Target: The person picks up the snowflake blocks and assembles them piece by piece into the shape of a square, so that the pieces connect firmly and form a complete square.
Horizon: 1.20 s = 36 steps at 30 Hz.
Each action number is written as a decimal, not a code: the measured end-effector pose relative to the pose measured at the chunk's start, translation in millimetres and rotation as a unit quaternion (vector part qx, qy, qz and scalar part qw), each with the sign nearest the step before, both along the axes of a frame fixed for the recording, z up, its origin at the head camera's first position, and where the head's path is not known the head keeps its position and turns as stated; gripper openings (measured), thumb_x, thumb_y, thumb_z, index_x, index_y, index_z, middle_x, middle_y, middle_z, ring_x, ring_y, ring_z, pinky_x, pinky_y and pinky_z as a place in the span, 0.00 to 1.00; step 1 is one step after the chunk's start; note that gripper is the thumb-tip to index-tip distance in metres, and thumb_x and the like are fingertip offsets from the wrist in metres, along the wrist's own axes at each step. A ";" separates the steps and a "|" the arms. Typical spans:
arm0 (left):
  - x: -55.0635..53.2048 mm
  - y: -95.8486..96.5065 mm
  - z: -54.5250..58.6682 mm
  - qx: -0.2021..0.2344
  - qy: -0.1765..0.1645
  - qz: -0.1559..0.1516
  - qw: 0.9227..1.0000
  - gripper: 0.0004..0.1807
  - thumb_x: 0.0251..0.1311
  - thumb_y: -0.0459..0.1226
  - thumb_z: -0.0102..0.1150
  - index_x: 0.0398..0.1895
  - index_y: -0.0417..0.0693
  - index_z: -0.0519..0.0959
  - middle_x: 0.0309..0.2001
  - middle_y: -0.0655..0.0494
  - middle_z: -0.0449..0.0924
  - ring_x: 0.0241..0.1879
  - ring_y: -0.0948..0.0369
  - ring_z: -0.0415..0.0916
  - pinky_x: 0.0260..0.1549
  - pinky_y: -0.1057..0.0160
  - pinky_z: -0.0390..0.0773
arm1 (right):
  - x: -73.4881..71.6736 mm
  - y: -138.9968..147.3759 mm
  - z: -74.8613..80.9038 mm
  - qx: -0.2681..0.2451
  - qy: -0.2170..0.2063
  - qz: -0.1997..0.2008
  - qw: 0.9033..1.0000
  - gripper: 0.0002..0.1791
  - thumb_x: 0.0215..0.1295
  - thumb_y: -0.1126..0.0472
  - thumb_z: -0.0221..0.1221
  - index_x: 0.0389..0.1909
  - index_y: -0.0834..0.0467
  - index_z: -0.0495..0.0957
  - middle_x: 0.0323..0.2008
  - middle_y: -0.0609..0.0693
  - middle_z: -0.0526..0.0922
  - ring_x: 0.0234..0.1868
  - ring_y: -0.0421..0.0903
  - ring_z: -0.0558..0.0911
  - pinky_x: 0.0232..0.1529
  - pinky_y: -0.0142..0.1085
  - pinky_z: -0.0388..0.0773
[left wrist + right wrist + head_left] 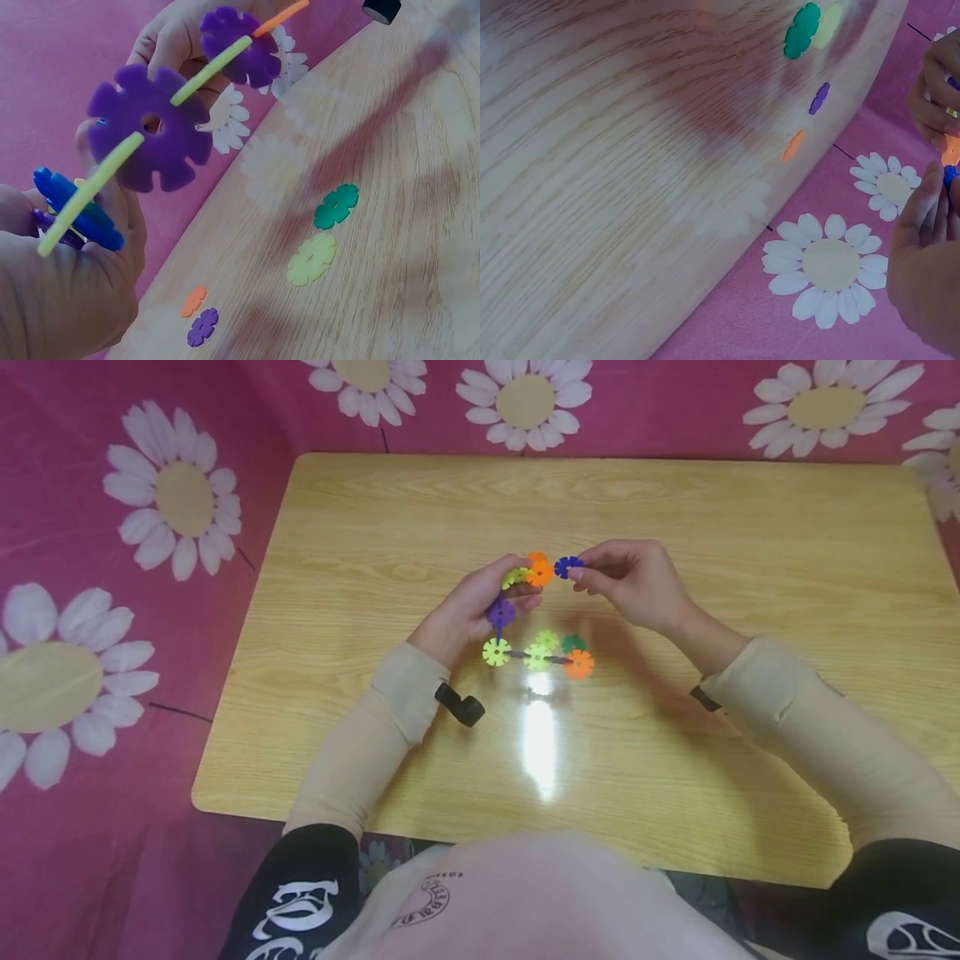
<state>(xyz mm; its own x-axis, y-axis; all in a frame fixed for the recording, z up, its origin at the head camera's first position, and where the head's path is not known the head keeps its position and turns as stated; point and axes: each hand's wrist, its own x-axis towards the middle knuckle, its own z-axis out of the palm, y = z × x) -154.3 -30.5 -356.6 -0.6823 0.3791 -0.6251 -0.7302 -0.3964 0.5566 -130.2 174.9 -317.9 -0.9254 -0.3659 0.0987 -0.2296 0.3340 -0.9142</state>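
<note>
I get a bright head feed, with a white glare streak (pixel 540 743) on the glossy desk (pixel 750 543) and a soft shadow (pixel 697 735) beside the right arm (pixel 795 735); the light seems to come from above. Both wrist feeds reach me dimmer and hazier, reddish shadows (pixel 375 127) and pale flower reflections (pixel 274 176) washing over the grain.

Chain (pixel 533 661) partly hidden by left hand (pixel 472 597), blue disc (pixel 563 565) partly by right hand (pixel 641 581), 1 flower (pixel 48 685) left of table (pixel 765 543) cut off

Pale wood-grain table (pixel 675 760) against pink, daisy-printed cloth (pixel 247 410), glossy light reflection (pixel 540 752)
</note>
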 end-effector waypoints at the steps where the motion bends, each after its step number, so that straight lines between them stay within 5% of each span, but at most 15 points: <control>1: 0.2 0.2 0.0 0.001 -0.001 0.000 1.000 0.13 0.61 0.38 0.56 0.48 0.45 0.72 0.32 0.44 0.75 0.24 0.56 0.78 0.29 0.69 0.82 | 0.1 0.0 -0.1 -0.002 0.002 -0.001 1.000 0.08 0.58 0.68 0.61 0.36 0.70 0.80 0.33 0.65 0.82 0.28 0.42 0.83 0.32 0.32 0.81; 13: 1.2 4.0 3.8 0.012 -0.011 -0.016 1.000 0.14 0.62 0.38 0.55 0.50 0.46 0.69 0.34 0.42 0.76 0.22 0.57 0.77 0.25 0.71 0.81 | 2.8 -0.9 4.8 0.047 0.050 0.006 0.998 0.07 0.56 0.68 0.63 0.34 0.69 0.82 0.30 0.59 0.84 0.30 0.46 0.84 0.32 0.26 0.80; 22: -0.1 2.1 5.8 -0.007 -0.014 -0.038 0.999 0.16 0.62 0.38 0.55 0.51 0.46 0.69 0.31 0.43 0.77 0.16 0.59 0.75 0.16 0.72 0.78 | -0.4 -1.1 3.9 0.043 0.029 0.023 0.998 0.06 0.57 0.69 0.62 0.33 0.69 0.82 0.31 0.60 0.84 0.29 0.38 0.83 0.32 0.28 0.80; 31: -1.6 0.5 5.2 0.032 -0.001 -0.045 0.998 0.18 0.64 0.38 0.52 0.55 0.49 0.64 0.34 0.42 0.75 0.17 0.59 0.75 0.18 0.72 0.78 | -3.7 -2.4 5.5 0.057 0.027 0.006 0.998 0.07 0.57 0.68 0.63 0.34 0.67 0.83 0.32 0.58 0.84 0.30 0.42 0.84 0.31 0.26 0.79; 36: -2.4 -1.2 1.0 0.064 -0.004 -0.039 0.997 0.15 0.65 0.38 0.49 0.53 0.48 0.63 0.32 0.42 0.74 0.17 0.58 0.75 0.19 0.71 0.79 | -13.9 1.3 -10.8 0.065 0.040 0.008 0.997 0.08 0.55 0.63 0.64 0.36 0.62 0.84 0.33 0.52 0.85 0.33 0.43 0.84 0.33 0.26 0.80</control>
<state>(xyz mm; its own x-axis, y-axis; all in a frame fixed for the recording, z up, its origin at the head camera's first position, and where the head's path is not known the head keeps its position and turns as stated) -156.8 -31.7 -355.6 -0.6432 0.5074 -0.5734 -0.7654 -0.4061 0.4993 -144.1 176.2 -328.8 -0.9104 -0.3949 0.1233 -0.3066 0.4438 -0.8421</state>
